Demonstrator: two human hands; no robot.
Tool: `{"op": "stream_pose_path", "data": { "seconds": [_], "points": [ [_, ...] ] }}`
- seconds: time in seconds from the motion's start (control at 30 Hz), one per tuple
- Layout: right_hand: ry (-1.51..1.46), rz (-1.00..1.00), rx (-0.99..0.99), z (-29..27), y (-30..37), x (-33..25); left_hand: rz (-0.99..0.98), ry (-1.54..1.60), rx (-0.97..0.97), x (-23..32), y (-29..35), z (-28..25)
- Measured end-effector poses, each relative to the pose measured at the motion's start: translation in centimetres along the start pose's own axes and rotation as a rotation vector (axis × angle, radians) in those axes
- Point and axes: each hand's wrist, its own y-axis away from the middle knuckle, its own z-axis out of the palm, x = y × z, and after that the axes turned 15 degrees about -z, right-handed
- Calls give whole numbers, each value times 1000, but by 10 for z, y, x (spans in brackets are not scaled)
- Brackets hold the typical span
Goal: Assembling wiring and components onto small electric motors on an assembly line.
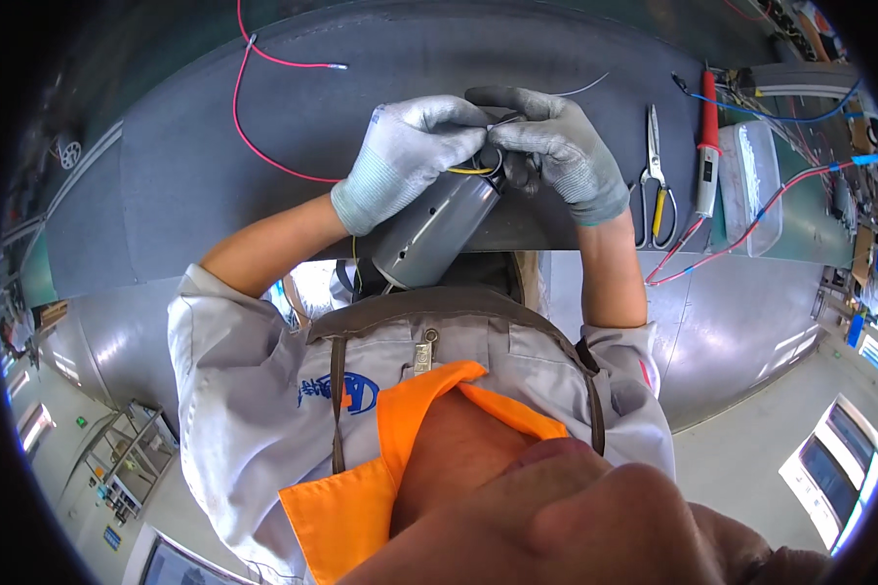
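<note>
Both my hands wear pale grey work gloves with dark, soiled fingertips. My left hand [410,146] is closed in a pinch on a thin wire. Facing it, my right hand [561,146] pinches at the same spot, its fingers nearly touching the left ones. A thin pale wire end [585,88] sticks out beyond the right fingers. Just below them, a yellow wire [470,171] and other thin wires come out of the top of a grey metal cylinder [437,234]. This cylinder leans at a slant against the bench edge. The exact join between the fingertips is hidden.
The dark bench [195,127] spans the far side. At right lie scissors [656,161], a red-handled soldering-iron-like tool [708,146] and a clear plastic box [751,185]. Blue and red cables [790,185] run there. A red wire [239,107] crosses the bench at left.
</note>
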Motion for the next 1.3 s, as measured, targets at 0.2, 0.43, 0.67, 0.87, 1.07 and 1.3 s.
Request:
{"op": "stream_pose_path", "data": {
  "seconds": [0.2, 0.43, 0.67, 0.87, 1.07, 1.3],
  "points": [
    [133, -159, 177, 13, 18, 6, 183, -221, 99, 1, 5, 10],
    [737, -351, 152, 1, 22, 5, -48, 69, 149, -7, 18, 13],
    [559, -317, 507, -33, 10, 35, 177, -45, 330, -21, 23, 22],
    [451, -460, 570, -32, 6, 47, 450, -520, 262, -14, 20, 20],
    [-296, -498, 169, 3, 9, 23, 516, -457, 168, -11, 11, 16],
    [-191, -141, 200, 12, 45, 1, 905, -1277, 1, 2, -2, -17]
  ]
}}
